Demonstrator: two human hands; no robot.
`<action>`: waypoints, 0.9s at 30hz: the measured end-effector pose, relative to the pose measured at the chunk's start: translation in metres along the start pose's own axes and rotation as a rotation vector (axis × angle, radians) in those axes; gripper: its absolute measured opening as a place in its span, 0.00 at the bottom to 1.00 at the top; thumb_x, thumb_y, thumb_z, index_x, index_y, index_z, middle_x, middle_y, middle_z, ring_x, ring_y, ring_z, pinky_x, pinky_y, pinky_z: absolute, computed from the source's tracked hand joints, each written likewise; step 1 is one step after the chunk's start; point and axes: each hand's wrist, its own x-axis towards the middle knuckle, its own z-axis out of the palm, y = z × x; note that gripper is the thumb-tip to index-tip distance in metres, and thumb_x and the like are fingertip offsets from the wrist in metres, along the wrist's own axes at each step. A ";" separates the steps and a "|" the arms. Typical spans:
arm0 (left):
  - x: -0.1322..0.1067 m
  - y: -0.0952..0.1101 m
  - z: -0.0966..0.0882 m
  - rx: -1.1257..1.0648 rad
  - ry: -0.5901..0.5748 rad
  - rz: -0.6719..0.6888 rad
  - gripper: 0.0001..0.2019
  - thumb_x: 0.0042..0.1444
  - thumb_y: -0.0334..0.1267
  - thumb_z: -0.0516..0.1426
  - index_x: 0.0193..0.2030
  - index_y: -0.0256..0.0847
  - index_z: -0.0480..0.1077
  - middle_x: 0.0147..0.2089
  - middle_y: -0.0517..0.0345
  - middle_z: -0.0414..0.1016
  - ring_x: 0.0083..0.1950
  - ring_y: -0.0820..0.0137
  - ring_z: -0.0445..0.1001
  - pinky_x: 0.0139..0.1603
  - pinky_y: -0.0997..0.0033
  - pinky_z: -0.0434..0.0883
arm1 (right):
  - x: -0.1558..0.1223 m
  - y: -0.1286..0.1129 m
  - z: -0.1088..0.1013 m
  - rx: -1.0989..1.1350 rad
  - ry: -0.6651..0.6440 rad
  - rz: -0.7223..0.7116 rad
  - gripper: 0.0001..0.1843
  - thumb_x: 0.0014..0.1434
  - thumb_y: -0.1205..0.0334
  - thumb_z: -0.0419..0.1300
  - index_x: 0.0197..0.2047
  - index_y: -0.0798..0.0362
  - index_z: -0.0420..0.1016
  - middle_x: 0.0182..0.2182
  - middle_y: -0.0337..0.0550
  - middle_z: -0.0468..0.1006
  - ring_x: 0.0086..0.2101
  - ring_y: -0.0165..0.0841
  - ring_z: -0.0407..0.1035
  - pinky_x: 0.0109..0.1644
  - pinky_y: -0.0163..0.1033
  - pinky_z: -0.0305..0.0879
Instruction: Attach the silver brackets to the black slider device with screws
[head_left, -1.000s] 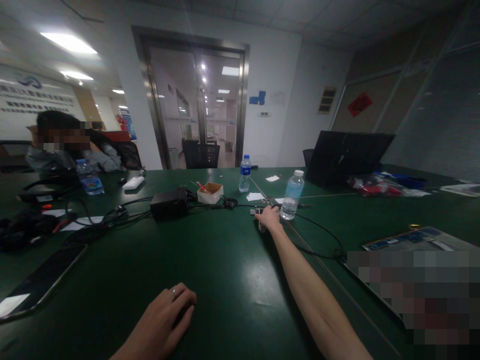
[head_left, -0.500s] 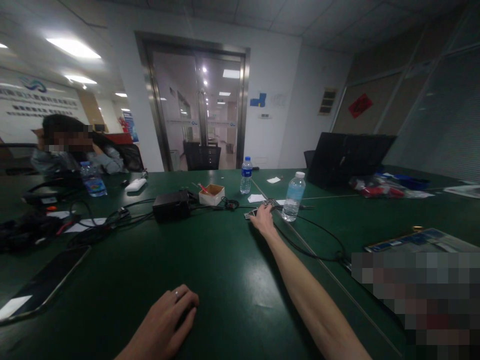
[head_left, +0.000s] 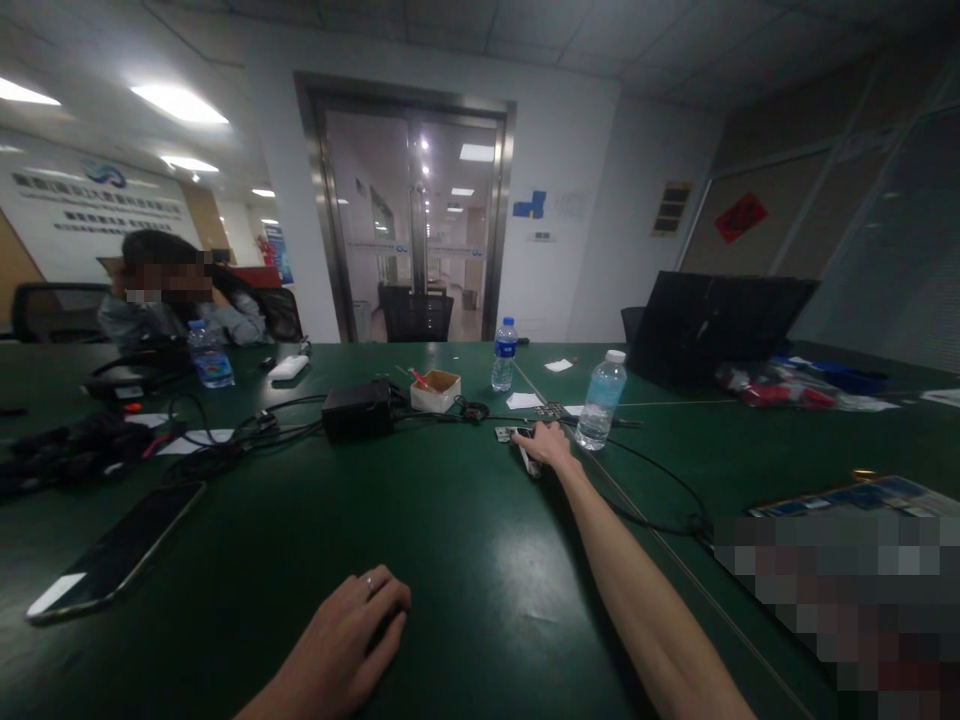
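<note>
My right hand (head_left: 551,443) reaches out over the table, its fingers closed round a small dark-and-white object (head_left: 529,463) whose kind I cannot make out. A small silvery piece (head_left: 503,434) shows just left of the fingertips; whether it belongs to that object I cannot tell. Close to the right of this hand stands a clear water bottle (head_left: 602,400) with a white cap. My left hand (head_left: 358,630) rests on the near part of the table, a ring on one finger. Its fingers are loosely bent with the thumb apart, and it holds nothing.
Across the green table (head_left: 457,530) lie a black box (head_left: 358,411) with cables, a small open carton (head_left: 436,391) and a blue-capped bottle (head_left: 505,355). A phone (head_left: 120,550) lies left, a black case (head_left: 716,325) stands right. Another person (head_left: 169,295) sits far left.
The view has turned slightly left. My right hand has drawn a little nearer, and the dark-and-white object now shows beneath its fingers. My left hand stays resting on the table.
</note>
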 end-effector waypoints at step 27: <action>0.000 0.009 -0.005 -0.011 -0.049 0.000 0.10 0.62 0.34 0.47 0.44 0.43 0.68 0.44 0.54 0.70 0.41 0.66 0.70 0.44 0.65 0.68 | 0.002 -0.003 0.006 -0.060 -0.083 0.157 0.44 0.56 0.33 0.48 0.64 0.57 0.57 0.64 0.65 0.52 0.62 0.61 0.47 0.59 0.61 0.46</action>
